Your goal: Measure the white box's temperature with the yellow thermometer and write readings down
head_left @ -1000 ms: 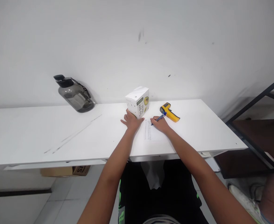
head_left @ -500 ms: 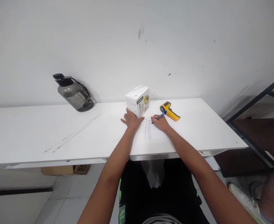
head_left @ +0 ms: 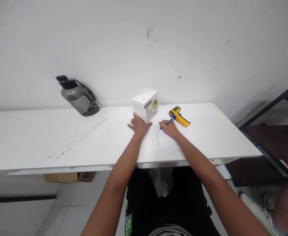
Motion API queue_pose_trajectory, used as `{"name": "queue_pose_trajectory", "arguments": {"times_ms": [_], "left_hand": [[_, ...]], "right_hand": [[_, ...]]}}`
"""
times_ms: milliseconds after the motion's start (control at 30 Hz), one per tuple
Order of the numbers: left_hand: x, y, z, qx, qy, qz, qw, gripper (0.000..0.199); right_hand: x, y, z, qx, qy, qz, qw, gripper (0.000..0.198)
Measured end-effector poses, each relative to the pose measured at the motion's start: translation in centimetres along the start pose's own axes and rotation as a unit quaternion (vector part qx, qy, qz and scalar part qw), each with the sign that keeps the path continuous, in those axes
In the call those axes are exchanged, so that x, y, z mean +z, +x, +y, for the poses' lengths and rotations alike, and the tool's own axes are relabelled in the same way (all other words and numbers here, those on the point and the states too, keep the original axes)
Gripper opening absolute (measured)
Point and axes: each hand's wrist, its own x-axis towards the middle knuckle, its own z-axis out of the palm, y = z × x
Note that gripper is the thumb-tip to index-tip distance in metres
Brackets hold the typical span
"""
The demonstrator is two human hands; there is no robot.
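My right hand (head_left: 170, 128) is closed round a blue pen (head_left: 170, 120), its tip down on a white sheet of paper (head_left: 165, 141). Rows of small writing cover the left part of the sheet. My left hand (head_left: 139, 127) lies with thumb and fingers spread at the foot of a white box (head_left: 147, 106) printed "Super Meal" with avocado pictures. Its thumb reaches the upper left of the paper, and some fingertips are hidden beside the box. Just beyond my right hand lies a yellow and black infrared thermometer (head_left: 182, 120).
A grey see-through bottle (head_left: 79, 98) with a black cap stands far left on the white table (head_left: 104, 141), near the wall. Below the table is a cardboard box (head_left: 63, 177). At right are a dark metal-framed rack (head_left: 264, 123) and another person's leg and shoe (head_left: 254, 206).
The view has shifted very slightly. Both hands keep nearly the same places, with the pen still on the paper and the left hand still by the box.
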Motion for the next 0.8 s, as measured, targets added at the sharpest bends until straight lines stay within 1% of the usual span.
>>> {"name": "queue_pose_trajectory", "arguments": {"times_ms": [567, 800], "left_hand": [[-0.10, -0.02, -0.01, 0.004, 0.002, -0.004, 1.000, 0.112], [-0.40, -0.27, 0.18, 0.009, -0.012, -0.007, 1.000, 0.111]], "right_hand": [[-0.04, -0.07, 0.02, -0.004, 0.008, 0.019, 1.000, 0.035], [-0.20, -0.23, -0.36, 0.007, 0.013, 0.004, 1.000, 0.032]]}}
